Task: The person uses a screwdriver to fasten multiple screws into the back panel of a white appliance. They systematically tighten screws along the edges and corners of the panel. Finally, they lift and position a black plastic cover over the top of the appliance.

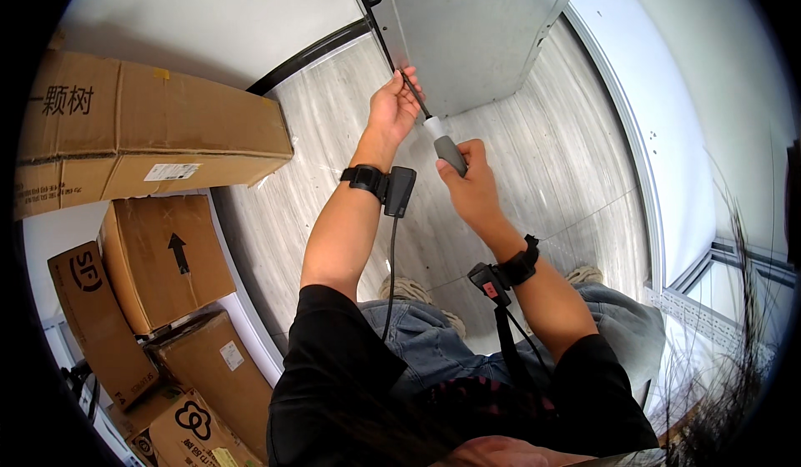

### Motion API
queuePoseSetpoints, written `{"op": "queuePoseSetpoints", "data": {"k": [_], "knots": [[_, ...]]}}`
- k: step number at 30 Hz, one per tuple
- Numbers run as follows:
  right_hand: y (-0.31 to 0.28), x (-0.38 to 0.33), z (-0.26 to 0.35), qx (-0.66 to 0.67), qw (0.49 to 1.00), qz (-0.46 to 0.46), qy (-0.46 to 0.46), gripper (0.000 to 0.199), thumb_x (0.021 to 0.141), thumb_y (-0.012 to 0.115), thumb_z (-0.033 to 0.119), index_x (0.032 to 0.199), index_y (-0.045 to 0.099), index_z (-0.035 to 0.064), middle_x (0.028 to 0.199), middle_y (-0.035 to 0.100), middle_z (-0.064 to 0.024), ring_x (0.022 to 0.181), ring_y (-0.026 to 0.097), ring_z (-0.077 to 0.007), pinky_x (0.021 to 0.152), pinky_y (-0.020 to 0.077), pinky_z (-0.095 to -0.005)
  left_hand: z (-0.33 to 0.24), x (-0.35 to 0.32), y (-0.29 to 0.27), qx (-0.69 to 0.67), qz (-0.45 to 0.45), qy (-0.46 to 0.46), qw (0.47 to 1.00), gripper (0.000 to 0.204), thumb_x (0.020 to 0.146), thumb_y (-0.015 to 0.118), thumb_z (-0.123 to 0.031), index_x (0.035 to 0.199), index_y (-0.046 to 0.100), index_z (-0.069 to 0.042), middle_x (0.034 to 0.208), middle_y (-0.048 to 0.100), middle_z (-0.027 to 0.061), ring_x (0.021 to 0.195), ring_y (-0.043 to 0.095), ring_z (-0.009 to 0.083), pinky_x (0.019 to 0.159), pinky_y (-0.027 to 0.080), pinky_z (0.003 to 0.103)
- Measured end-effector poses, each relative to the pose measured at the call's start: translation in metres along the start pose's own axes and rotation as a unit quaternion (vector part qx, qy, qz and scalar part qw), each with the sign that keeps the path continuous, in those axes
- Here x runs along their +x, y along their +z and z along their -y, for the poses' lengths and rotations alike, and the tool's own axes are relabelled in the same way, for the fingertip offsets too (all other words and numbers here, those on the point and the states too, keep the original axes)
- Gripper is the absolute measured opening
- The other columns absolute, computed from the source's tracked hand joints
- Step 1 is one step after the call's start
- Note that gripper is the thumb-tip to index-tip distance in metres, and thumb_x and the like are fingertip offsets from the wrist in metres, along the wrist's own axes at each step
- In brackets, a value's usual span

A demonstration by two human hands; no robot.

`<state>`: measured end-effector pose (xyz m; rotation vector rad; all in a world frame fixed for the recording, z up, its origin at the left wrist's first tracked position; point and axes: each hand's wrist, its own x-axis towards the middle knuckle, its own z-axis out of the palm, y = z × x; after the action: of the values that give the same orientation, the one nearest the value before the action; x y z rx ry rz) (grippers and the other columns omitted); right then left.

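Observation:
A screwdriver (450,155) with a grey and white handle is gripped by my right hand (474,185), its fingers wrapped round the handle. Its dark shaft slants up and to the left, to the edge of a grey metal panel (476,37). My left hand (395,110) is at the far end of the shaft, thumb and fingers curled about the tip beside the panel's edge. Whether those fingers pinch the shaft or a small part such as a screw is hidden. Each wrist wears a black strap with a small box and a cable.
Cardboard boxes are stacked along the left: a long one (192,125) at the back, a box with an arrow (171,258) and several more nearer me. Pale wood-look floor (567,158) lies below the panel. A white wall with a frame (617,75) bounds the right side.

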<state>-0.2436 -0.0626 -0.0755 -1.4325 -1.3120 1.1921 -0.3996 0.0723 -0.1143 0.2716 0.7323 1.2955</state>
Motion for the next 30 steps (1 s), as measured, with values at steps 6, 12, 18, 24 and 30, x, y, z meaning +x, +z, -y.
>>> {"op": "queuePoseSetpoints", "data": {"k": [6, 12, 18, 24, 30], "knots": [[0.007, 0.002, 0.000, 0.006, 1.000, -0.004, 0.001, 0.030, 0.085, 0.060, 0.018, 0.099, 0.039, 0.0028, 0.077, 0.056, -0.0158, 0.067, 0.057, -0.0267, 0.061, 0.0434, -0.0381, -0.005, 0.000, -0.001, -0.013, 0.009, -0.009, 1.000, 0.026, 0.097, 0.045, -0.024, 0.105, 0.056, -0.002, 0.080, 0.059, 0.0033, 0.074, 0.055, 0.0152, 0.072, 0.048, 0.029], [0.017, 0.003, -0.010, 0.117, 0.989, 0.009, 0.088, 0.029, 0.086, 0.060, 0.018, 0.100, 0.040, 0.0024, 0.079, 0.057, -0.0122, 0.055, 0.054, -0.0182, 0.052, 0.0425, -0.0336, -0.006, 0.000, -0.003, -0.003, 0.012, -0.018, 1.000, 0.025, 0.097, 0.040, -0.018, 0.108, 0.055, 0.000, 0.083, 0.058, 0.0055, 0.077, 0.055, 0.0167, 0.073, 0.048, 0.030], [0.009, 0.003, -0.002, 0.294, 0.933, 0.045, 0.205, 0.026, 0.091, 0.052, 0.024, 0.102, 0.048, 0.0010, 0.081, 0.058, -0.0085, 0.050, 0.050, -0.0109, 0.047, 0.0427, -0.0263, -0.011, -0.003, 0.002, 0.004, 0.014, -0.027, 1.000, 0.026, 0.097, 0.038, -0.014, 0.109, 0.054, 0.001, 0.084, 0.057, 0.0055, 0.077, 0.055, 0.0172, 0.073, 0.048, 0.030], [0.010, 0.007, -0.004, 0.300, 0.912, 0.046, 0.276, 0.034, 0.093, 0.046, 0.033, 0.100, 0.052, -0.0002, 0.083, 0.057, -0.0086, 0.051, 0.050, -0.0120, 0.049, 0.0437, -0.0275, -0.012, -0.003, 0.000, 0.014, 0.017, -0.033, 0.999, 0.027, 0.096, 0.037, -0.013, 0.110, 0.054, 0.001, 0.084, 0.057, 0.0046, 0.076, 0.054, 0.0167, 0.071, 0.047, 0.030], [0.014, 0.003, 0.001, 0.304, 0.914, 0.034, 0.267, 0.037, 0.091, 0.050, 0.033, 0.105, 0.051, -0.0016, 0.086, 0.055, -0.0096, 0.053, 0.050, -0.0127, 0.053, 0.0443, -0.0290, -0.012, -0.005, 0.000, 0.029, 0.017, -0.031, 0.999, 0.027, 0.096, 0.037, -0.014, 0.111, 0.054, 0.001, 0.083, 0.058, 0.0029, 0.075, 0.054, 0.0157, 0.069, 0.046, 0.029]]}}
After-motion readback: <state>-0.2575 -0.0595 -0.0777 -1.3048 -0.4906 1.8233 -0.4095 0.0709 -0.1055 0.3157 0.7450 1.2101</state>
